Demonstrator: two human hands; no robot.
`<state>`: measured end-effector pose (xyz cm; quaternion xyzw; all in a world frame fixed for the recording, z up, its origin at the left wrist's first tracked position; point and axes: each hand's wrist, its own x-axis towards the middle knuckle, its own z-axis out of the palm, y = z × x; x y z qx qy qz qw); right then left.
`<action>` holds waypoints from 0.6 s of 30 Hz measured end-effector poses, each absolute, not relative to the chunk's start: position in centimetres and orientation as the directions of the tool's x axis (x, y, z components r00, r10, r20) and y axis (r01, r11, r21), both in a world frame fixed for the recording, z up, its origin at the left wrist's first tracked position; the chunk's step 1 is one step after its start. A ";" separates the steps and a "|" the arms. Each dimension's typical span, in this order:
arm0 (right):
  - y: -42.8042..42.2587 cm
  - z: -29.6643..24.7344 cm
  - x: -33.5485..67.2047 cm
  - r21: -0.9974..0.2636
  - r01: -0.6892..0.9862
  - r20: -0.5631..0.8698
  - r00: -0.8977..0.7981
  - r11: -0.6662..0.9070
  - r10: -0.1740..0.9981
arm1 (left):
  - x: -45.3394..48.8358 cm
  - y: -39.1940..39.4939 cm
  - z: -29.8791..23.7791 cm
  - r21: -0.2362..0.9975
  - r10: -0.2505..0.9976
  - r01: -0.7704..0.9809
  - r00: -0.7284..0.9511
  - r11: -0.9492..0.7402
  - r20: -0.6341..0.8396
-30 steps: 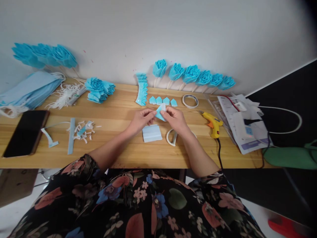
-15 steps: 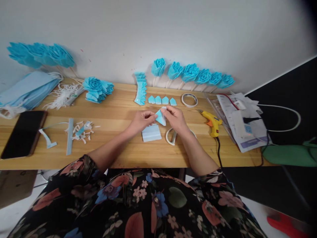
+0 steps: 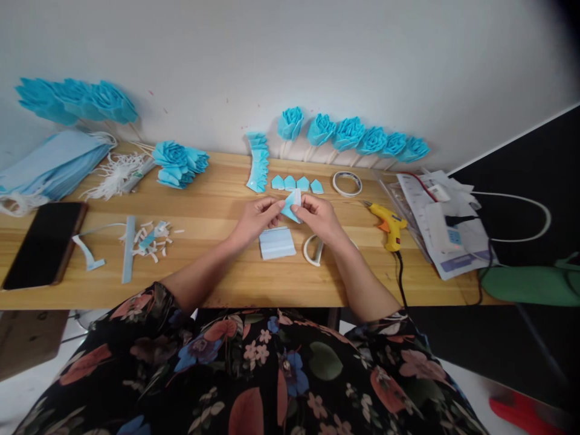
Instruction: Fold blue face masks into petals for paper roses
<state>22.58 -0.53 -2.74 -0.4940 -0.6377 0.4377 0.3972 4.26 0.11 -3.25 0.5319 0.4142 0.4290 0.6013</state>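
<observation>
Both my hands meet over the middle of the wooden table (image 3: 217, 278) and pinch one small light-blue folded piece (image 3: 290, 206). My left hand (image 3: 255, 219) grips its left side with fingers closed. My right hand (image 3: 318, 217) holds its right edge between thumb and fingertips. Just below the hands lies a small stack of cut blue rectangles (image 3: 277, 242). Beyond them a row of folded blue petals (image 3: 296, 183) lies flat, beside a longer overlapped strip of petals (image 3: 258, 162).
Finished blue roses (image 3: 353, 134) lean on the wall; more roses (image 3: 180, 162) and masks (image 3: 49, 166) lie at left. A phone (image 3: 43, 242), scraps (image 3: 147, 237), tape rolls (image 3: 347, 183), scissors (image 3: 313, 250), a yellow glue gun (image 3: 388, 225) and papers (image 3: 441, 229) share the table.
The blue piece has been turned and shifted slightly between my fingertips; both hands stay over the same spot. Nothing else on the table has moved.
</observation>
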 end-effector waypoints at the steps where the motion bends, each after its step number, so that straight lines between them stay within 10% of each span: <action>1: -0.5 -2.7 22.5 -0.952 0.280 0.073 -0.196 0.127 0.978 | 4.2 0.2 -3.3 0.994 0.956 -0.082 0.291 0.069 -0.042; 18: -0.8 -2.6 22.4 -0.903 0.387 0.108 -0.218 0.188 0.970 | 4.1 0.4 -3.5 0.993 0.938 -0.048 0.335 0.107 -0.085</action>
